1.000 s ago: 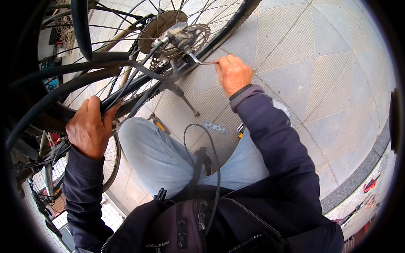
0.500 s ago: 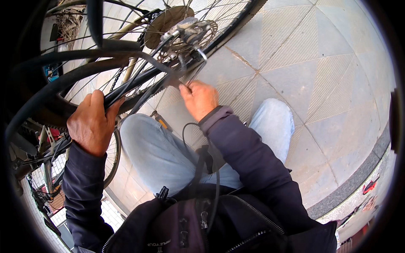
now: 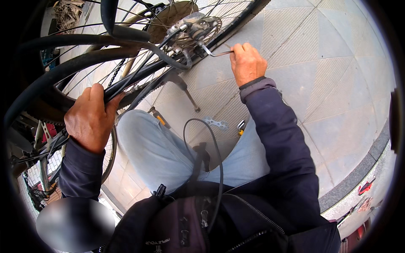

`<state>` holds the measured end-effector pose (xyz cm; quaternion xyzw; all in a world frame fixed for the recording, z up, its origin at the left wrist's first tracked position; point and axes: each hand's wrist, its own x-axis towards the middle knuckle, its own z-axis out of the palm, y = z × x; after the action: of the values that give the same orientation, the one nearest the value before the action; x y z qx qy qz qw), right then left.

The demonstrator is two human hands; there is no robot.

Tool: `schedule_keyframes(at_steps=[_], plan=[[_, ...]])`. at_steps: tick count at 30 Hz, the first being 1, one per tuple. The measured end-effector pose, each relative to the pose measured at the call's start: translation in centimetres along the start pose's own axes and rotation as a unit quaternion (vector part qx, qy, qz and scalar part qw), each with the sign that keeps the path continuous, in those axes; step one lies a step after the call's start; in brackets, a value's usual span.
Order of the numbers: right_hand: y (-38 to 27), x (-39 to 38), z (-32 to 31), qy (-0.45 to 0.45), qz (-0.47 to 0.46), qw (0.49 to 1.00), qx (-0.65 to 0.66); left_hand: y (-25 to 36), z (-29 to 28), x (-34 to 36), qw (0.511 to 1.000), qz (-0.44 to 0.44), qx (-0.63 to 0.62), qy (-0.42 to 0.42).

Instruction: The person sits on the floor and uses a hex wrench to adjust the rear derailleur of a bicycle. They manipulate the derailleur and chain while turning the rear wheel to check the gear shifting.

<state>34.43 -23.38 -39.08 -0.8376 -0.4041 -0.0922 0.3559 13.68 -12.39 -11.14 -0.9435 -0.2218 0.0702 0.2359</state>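
My left hand (image 3: 87,119) is closed round a dark frame tube (image 3: 139,80) of a bicycle, with thin cables running along it. To the right, my right hand (image 3: 249,63) pinches the long end of a bent metal hex key (image 3: 221,54). The key's other end meets the brake caliper (image 3: 196,30) beside the wheel hub; its exact seat is too small to make out. Behind the caliper are the brake disc (image 3: 217,27) and the spoked wheel with its black tyre (image 3: 241,22). Thick dark tubes (image 3: 76,40) cross in front of the wheel.
A kickstand-like rod (image 3: 192,98) points down to the paving. Between my knees lie a flat bone-shaped spanner (image 3: 216,123) and a yellow-handled tool (image 3: 241,127). An orange-marked tool (image 3: 159,118) lies by my left knee. A black cable (image 3: 219,168) loops over my lap. Red-handled pliers (image 3: 366,187) lie far right.
My right hand has swung right and away from me, turning the hex key outward about the caliper. The tools between my knees have come into view. My left hand stays on the tube.
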Motion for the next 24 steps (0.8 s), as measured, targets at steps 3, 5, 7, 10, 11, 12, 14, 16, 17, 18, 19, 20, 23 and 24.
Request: schedule_keyframes(at_steps=[3, 5, 7, 10, 11, 12, 14, 16, 17, 18, 19, 20, 23, 24], plan=[[0.2, -0.1, 0.1, -0.020, -0.023, 1.000, 0.000, 0.0, 0.0, 0.0, 1.000, -0.006, -0.009, -0.003], [-0.6, -0.5, 0.7, -0.028, -0.005, 0.999, 0.016, 0.0, -0.2, 0.0, 1.000, -0.008, -0.011, -0.005], [-2.6, -2.2, 2.0, -0.074, 0.014, 0.995, 0.068, 0.0, -0.1, 0.2, 1.000, -0.004, -0.008, -0.005], [-8.5, -4.1, 2.0, -0.118, 0.127, 0.965, 0.197, 0.0, -0.1, 0.2, 1.000, -0.006, -0.002, -0.012], [-10.6, -4.4, 1.5, -0.138, 0.176, 0.937, 0.269, 0.1, -0.1, 0.2, 1.000, -0.008, -0.001, -0.014], [-12.1, -4.7, 1.0, -0.157, 0.226, 0.900, 0.337, 0.1, -0.1, 0.1, 1.000, -0.010, 0.001, -0.017], [-13.1, -5.0, 0.5, -0.142, 0.253, 0.874, 0.389, -0.1, -0.1, 0.0, 1.000, -0.018, 0.010, -0.018], [-12.6, -4.8, -0.1, -0.166, 0.256, 0.868, 0.392, 0.1, -0.2, 0.2, 1.000, -0.002, 0.022, -0.004], [-12.3, -4.6, -0.1, -0.151, 0.254, 0.862, 0.411, 0.2, -0.2, 0.2, 1.000, 0.005, 0.029, 0.002], [-12.1, -4.5, -0.1, -0.137, 0.252, 0.856, 0.430, 0.2, -0.2, 0.2, 1.000, 0.001, 0.022, -0.002], [-11.8, -4.5, -0.2, -0.123, 0.249, 0.849, 0.449, 0.1, -0.2, 0.1, 1.000, -0.003, 0.015, -0.007], [-11.5, -4.5, -0.3, -0.130, 0.257, 0.840, 0.460, 0.1, -0.2, 0.1, 1.000, -0.007, 0.008, -0.011], [-10.8, -4.5, -0.4, -0.139, 0.257, 0.834, 0.467, 0.1, -0.3, 0.2, 1.000, 0.000, 0.002, -0.003], [-10.7, -4.3, -0.2, -0.131, 0.246, 0.848, 0.452, 0.2, -0.3, 0.2, 1.000, -0.001, 0.010, -0.003]])
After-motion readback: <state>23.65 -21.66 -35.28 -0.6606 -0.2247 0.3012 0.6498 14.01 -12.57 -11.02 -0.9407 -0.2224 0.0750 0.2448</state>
